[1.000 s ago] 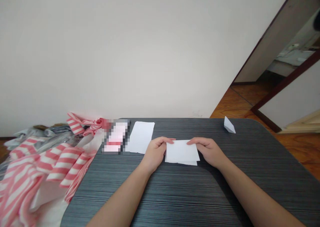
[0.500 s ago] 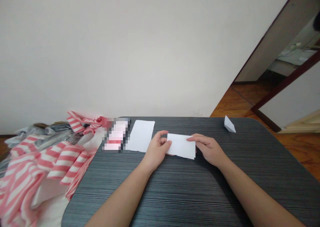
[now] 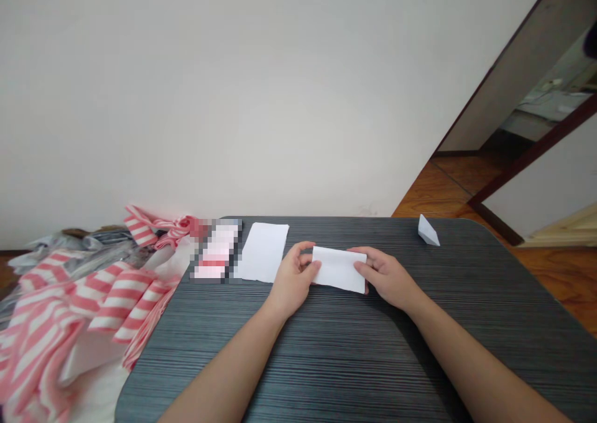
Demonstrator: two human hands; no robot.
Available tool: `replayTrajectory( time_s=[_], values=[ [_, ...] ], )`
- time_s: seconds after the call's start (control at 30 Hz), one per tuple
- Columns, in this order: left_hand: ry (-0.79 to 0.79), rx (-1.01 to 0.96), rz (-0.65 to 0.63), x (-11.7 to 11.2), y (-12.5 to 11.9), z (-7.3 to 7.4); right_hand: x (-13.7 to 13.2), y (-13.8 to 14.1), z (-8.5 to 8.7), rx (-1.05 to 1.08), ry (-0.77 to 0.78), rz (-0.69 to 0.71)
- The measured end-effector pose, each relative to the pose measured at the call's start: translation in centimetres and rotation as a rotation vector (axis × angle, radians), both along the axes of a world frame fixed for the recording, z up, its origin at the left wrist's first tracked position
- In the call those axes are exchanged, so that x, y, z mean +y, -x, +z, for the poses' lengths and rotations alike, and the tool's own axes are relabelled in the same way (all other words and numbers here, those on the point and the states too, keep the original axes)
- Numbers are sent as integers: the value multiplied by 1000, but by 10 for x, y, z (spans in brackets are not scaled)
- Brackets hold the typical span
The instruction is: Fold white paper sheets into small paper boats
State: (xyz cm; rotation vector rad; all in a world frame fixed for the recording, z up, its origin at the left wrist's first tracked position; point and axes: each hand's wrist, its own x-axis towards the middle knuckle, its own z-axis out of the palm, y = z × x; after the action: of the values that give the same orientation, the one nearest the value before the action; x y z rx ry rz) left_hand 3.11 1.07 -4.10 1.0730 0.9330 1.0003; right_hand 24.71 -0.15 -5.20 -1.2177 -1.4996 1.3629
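Observation:
Between my two hands is a folded sheet of white paper (image 3: 338, 270), held just above the dark table with its long side running left to right. My left hand (image 3: 295, 278) pinches its left end, the thumb lying on the near face and the fingers behind. At the other end my right hand (image 3: 388, 278) is closed on the paper, its thumb also pressed on the front face. Most of the fingertips are hidden behind the paper. Left of my left hand, flat white paper (image 3: 265, 252) lies on the table.
The table (image 3: 298, 367) is dark with a fine grain. A small folded white paper piece (image 3: 428, 231) stands at its far right. A blurred-out, phone-like object (image 3: 217, 252) lies at the far left. Beside the table are red-and-white striped cloths (image 3: 121, 298). A wall (image 3: 280, 99) rises behind.
My right thumb has come round onto the paper's front face, and the right fingers have gone behind it. The paper's lower right edges now look lined up. My left hand keeps its hold.

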Motion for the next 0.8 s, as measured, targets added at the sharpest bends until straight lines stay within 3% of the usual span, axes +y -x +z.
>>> replayTrajectory(
  time_s=[0.33,0.8],
  values=[
    [49,263,-137,-1,1,1,-1,-3,3,-75,-67,-96],
    [16,322,-139,-1,2,-4,0,-3,1,-74,-66,-92]
  ],
)
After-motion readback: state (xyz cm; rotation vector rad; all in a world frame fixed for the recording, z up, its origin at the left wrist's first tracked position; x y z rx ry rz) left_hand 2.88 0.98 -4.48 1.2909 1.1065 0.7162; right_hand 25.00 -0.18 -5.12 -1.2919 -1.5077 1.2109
